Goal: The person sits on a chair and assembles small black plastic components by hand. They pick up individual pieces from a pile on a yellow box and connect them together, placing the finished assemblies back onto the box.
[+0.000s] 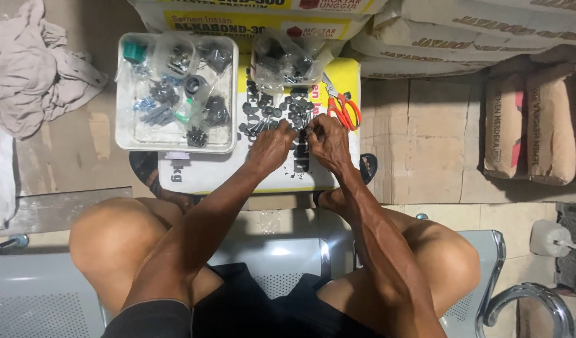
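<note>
Both hands are being held together over a sack (207, 175) lying flat on the floor, seen from above by a seated person whose bare knees are showing at the bottom of the view. The left hand (270, 149) and the right hand (327, 141) are meeting fingertip to fingertip, and a small black part (302, 133) is being pinched between them; the grip of each hand is closed on that part, though exactly how the fingers are sitting on it cannot be told, since it is mostly being hidden by them.

More black parts (272, 109) of the same kind are being kept loose in a scatter on the sack, just beyond the fingertips. A pair of orange-handled scissors (342, 107) is lying on the sack near the right hand, apart from it. A clear bag (287, 59) of dark pieces is resting at the far edge of the sack.

To the left of the scatter, a white tray (126, 134) is being used for small bags of black, blue and green fittings. A grey cloth (31, 69) is lying crumpled further left. Stacked sacks (488, 37) are piled behind and to the right. A metal bench (44, 300) is being sat on.
</note>
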